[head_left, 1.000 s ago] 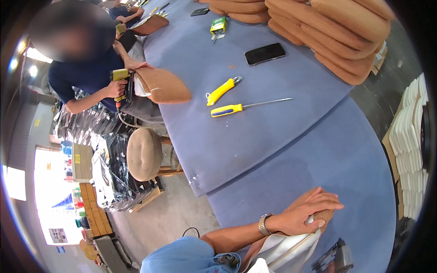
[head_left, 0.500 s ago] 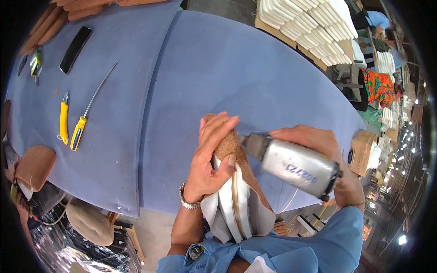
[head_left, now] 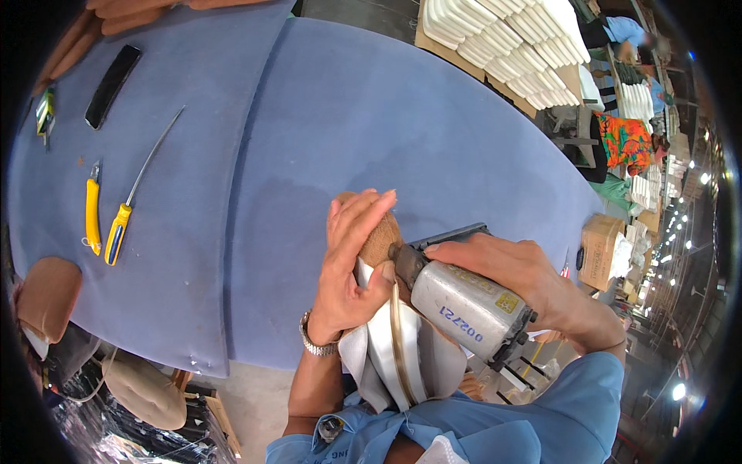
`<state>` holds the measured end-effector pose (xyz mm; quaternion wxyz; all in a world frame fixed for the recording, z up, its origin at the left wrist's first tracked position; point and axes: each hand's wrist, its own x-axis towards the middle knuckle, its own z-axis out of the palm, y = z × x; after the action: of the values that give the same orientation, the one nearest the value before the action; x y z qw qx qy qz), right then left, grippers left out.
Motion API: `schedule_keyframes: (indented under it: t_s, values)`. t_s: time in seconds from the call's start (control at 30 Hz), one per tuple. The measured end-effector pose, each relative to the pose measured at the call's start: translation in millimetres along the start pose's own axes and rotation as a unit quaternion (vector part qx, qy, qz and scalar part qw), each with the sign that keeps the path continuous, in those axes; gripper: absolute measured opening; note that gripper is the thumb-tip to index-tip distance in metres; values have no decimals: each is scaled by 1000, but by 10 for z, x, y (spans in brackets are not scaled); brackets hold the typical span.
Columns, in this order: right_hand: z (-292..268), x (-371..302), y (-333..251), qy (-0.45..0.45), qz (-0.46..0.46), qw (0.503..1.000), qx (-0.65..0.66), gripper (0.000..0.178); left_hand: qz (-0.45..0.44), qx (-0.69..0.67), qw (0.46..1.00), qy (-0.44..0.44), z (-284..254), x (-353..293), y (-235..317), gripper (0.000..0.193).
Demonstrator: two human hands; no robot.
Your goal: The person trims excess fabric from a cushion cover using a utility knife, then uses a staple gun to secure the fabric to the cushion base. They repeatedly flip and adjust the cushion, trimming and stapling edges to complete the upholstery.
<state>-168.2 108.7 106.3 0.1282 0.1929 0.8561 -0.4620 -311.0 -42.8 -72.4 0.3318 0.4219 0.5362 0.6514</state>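
My left hand (head_left: 344, 267) is closed round the end of a brown fabric-covered piece (head_left: 381, 240), fingers over its far side and thumb on the near side. Grey-white lining and a long zipper (head_left: 400, 340) run from it down towards my chest. In my right hand (head_left: 514, 271) is a silver staple gun (head_left: 460, 305), gripped from the far right side. Its dark nose meets the brown fabric close to my left thumb. The handle is mostly hidden by my fingers and the gun's body.
On the blue-covered table (head_left: 309, 147) lie a yellow-handled screwdriver (head_left: 118, 232), a yellow cutter (head_left: 93, 209) and a black phone (head_left: 114, 85). Brown padded pieces (head_left: 50, 298) are at the left. White stacked pads (head_left: 510, 46) and a cardboard box (head_left: 599, 251) stand beyond, with people at right.
The staple gun has moved left and tilted, bringing its nose onto the brown fabric. My left hand keeps its hold. The whole view has shifted slightly.
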Motion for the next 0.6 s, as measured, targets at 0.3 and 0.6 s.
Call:
schedule_keyframes:
  t_s: [0.3, 0.6]
  values:
    - [-49, 149, 143, -41, 16, 999, -14, 89, 4, 5, 1000, 10, 47, 55, -192, 77]
    - [-7, 162, 136, -46, 34, 998, -32, 86, -125, -123, 983, -45, -187, 487, -141, 43]
